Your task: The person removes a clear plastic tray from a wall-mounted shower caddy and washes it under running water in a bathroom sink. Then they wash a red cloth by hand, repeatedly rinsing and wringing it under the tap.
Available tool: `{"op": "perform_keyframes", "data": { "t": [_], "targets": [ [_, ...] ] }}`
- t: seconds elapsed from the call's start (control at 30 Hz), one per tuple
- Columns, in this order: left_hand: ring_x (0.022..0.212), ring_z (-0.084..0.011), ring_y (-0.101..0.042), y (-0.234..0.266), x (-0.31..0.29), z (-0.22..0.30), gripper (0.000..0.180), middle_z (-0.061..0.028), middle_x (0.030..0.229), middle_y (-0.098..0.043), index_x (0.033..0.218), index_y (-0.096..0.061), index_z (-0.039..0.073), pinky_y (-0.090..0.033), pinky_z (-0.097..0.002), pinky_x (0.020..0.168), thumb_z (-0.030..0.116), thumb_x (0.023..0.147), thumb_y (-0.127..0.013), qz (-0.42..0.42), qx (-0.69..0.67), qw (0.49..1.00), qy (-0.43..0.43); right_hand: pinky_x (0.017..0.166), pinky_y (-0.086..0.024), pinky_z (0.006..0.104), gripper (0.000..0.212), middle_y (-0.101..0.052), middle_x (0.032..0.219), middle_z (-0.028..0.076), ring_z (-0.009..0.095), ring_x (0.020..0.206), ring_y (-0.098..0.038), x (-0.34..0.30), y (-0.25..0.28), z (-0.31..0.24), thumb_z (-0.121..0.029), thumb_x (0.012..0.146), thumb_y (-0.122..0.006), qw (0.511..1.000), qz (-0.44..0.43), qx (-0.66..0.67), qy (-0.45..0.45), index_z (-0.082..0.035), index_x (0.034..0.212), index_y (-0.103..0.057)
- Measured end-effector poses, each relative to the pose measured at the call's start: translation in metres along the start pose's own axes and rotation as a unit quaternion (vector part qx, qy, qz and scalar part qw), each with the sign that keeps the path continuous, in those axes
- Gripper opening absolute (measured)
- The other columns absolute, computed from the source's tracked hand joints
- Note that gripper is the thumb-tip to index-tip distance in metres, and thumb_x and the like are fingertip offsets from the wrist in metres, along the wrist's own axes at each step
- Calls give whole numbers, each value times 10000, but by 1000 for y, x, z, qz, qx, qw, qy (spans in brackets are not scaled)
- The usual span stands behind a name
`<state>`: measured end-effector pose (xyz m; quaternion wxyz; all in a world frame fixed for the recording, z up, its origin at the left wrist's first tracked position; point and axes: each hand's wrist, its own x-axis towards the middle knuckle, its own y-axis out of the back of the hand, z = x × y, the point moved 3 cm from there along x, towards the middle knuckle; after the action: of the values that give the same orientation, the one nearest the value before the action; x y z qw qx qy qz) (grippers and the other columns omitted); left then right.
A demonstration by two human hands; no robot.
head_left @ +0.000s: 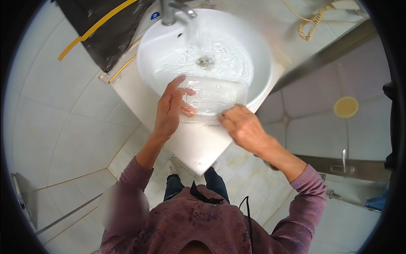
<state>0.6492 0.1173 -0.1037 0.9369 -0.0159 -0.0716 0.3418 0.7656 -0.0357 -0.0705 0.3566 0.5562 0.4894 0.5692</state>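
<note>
Over the near rim of the round white sink [261, 55] is a clear rectangular plastic container [216, 95], wet and see-through. My left hand [169, 111] grips its left side; several of its fingertips show through the clear plastic. The fingers of my right hand [244, 128] are curled at the container's near right corner, and part of their grip is hidden. Beyond the container, water [193, 34] runs from the metal faucet [168, 16] into the basin. Rippling water surrounds the drain [206, 62].
The white countertop [201, 146] narrows to a corner near my body. A coiled cream cord [312, 27] lies at the back right. Black sheeting [105, 38] with yellow tape is at the back left. A round yellow disc [346, 107] sits on the right.
</note>
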Motion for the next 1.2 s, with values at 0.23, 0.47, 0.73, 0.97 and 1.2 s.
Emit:
{"op": "perform_keyframes", "data": {
  "t": [0.23, 0.47, 0.73, 0.97, 1.2],
  "targets": [
    [627, -127, -602, -96, 27, -5, 393, -119, 966, -600, 1305, -348, 3, -504, -233, 555, 195, 964, -312, 26, -28, 999, 36, 587, -411, 325, 324, -486, 769, 66, 221, 696, -483, -25, -10, 33, -12, 686, -540, 990, 128, 52, -3, -37, 1007, -575],
    [588, -161, -621, -106, 34, 2, 388, -135, 967, -600, 1293, -374, 13, -493, -230, 515, 204, 959, -328, 51, 14, 997, 50, 620, -396, 304, 122, -469, 757, 53, 200, 729, -472, -81, 2, 100, -72, 627, -563, 986, 142, -23, 79, -51, 745, -545],
    [1001, -268, -561, -97, 60, 14, 641, -196, 1306, -398, 1411, -183, 99, -518, -341, 722, 448, 911, -380, 41, -128, 991, 19, 569, -420, 340, 166, -496, 740, 69, 230, 668, -499, -12, 19, 107, 7, 642, -590, 960, 261, 98, -14, -36, 801, -567],
    [1285, -325, -286, -94, 71, -10, 771, -167, 1423, -229, 1436, -59, 176, -344, -471, 984, 576, 867, -391, 66, -347, 935, -14, 542, -444, 363, 80, -528, 727, 85, 266, 658, -555, 69, 10, 76, -14, 719, -591, 914, 276, 291, -68, -40, 788, -564],
    [1279, -305, -292, -84, 67, -6, 848, -167, 1415, -236, 1437, -55, 188, -349, -485, 974, 685, 815, -347, 159, -251, 952, -77, 538, -427, 362, 53, -528, 743, 106, 293, 630, -537, 85, -5, 61, -12, 728, -565, 900, 196, 387, -43, -28, 775, -548]
  ]
}}
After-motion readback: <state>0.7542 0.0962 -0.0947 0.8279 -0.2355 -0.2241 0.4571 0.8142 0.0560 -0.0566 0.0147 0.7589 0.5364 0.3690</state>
